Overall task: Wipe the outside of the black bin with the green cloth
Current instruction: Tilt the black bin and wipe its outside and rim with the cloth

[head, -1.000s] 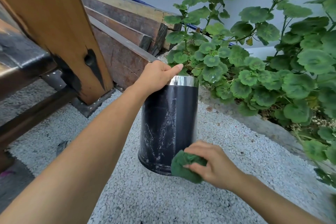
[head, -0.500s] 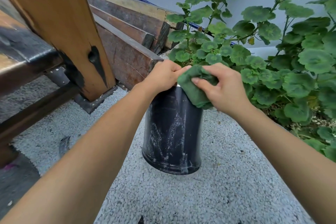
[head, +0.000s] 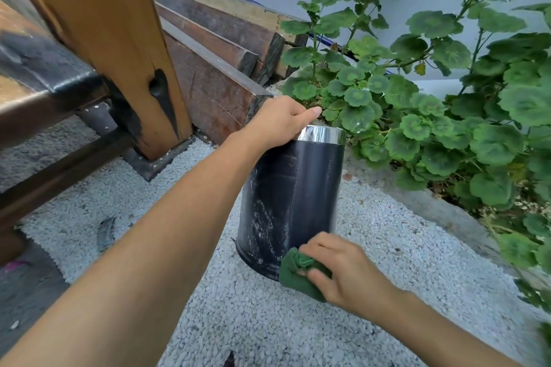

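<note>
The black bin (head: 293,197), a round can with a shiny metal band around its top, stands tilted on the pebbled ground in the middle of the view. Pale dusty smears mark its lower left side. My left hand (head: 275,122) grips the bin's top rim from the left. My right hand (head: 346,270) presses the bunched green cloth (head: 296,272) against the bin's bottom edge on the near right side. The cloth covers part of the base.
A thick wooden post (head: 113,39) and dark bench beams (head: 44,92) stand at the left. Stacked wooden planks (head: 214,39) lean behind the bin. Leafy green plants (head: 447,116) grow in a bed with a concrete curb (head: 432,205) at the right. A small coiled spring (head: 105,232) lies on the gravel.
My right hand has carried the green cloth from the bin's top rim down to its bottom edge. My left hand stays on the rim.
</note>
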The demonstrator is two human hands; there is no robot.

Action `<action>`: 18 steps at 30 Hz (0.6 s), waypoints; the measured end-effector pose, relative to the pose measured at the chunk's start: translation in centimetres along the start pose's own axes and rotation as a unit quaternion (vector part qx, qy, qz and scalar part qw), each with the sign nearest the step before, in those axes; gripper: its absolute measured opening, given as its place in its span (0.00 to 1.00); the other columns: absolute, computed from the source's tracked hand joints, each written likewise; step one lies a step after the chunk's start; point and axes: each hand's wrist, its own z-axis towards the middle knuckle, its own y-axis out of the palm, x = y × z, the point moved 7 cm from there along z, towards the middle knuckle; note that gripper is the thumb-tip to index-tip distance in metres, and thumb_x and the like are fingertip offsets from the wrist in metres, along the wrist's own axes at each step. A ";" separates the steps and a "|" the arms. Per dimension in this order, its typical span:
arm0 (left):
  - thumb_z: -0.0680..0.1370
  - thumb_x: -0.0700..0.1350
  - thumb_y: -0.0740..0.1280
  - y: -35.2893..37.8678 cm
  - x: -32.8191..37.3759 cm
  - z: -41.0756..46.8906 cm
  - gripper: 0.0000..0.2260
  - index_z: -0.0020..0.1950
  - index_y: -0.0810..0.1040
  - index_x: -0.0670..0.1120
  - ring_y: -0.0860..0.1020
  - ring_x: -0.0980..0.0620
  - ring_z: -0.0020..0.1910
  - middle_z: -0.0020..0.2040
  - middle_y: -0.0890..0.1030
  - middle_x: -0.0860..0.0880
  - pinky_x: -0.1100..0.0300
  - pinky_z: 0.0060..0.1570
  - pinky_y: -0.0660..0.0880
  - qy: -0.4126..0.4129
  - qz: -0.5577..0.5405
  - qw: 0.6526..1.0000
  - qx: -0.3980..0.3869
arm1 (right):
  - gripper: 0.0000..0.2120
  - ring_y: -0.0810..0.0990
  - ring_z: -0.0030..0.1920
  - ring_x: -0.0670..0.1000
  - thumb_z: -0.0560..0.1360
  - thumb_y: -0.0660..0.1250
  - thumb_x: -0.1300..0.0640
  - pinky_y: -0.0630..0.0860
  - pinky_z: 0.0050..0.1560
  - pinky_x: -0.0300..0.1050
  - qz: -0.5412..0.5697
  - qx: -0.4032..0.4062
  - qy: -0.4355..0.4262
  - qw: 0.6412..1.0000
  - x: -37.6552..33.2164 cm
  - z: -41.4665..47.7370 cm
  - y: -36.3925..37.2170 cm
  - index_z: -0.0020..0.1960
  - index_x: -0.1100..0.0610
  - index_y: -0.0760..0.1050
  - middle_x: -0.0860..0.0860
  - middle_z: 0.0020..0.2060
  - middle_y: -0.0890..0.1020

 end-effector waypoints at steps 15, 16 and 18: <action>0.81 0.63 0.63 -0.1 -1.1 -0.8 0.30 0.27 0.56 0.49 0.58 0.55 0.24 0.23 0.56 0.54 0.64 0.27 0.60 0.017 -0.028 0.999 0.024 | 0.09 0.86 0.53 0.50 0.80 0.72 0.59 0.84 0.57 0.54 0.293 0.281 0.105 0.908 6.3 7.1 -13.7 0.59 0.57 0.84 0.53 0.53 0.88; 0.81 0.64 0.63 -0.1 -1.2 -0.7 0.30 0.26 0.56 0.49 0.58 0.55 0.24 0.22 0.57 0.54 0.64 0.27 0.60 0.012 -0.028 0.999 0.025 | 0.09 0.86 0.53 0.49 0.79 0.72 0.59 0.84 0.56 0.52 0.280 0.276 0.105 0.913 6.2 6.9 -13.0 0.59 0.56 0.85 0.52 0.53 0.88; 0.81 0.65 0.63 -0.2 -1.5 -0.4 0.31 0.25 0.58 0.50 0.59 0.56 0.24 0.21 0.58 0.55 0.63 0.28 0.60 -0.004 -0.031 0.999 0.028 | 0.10 0.84 0.51 0.44 0.77 0.74 0.56 0.84 0.53 0.44 0.240 0.264 0.092 0.930 5.5 6.0 -11.4 0.58 0.50 0.85 0.45 0.51 0.87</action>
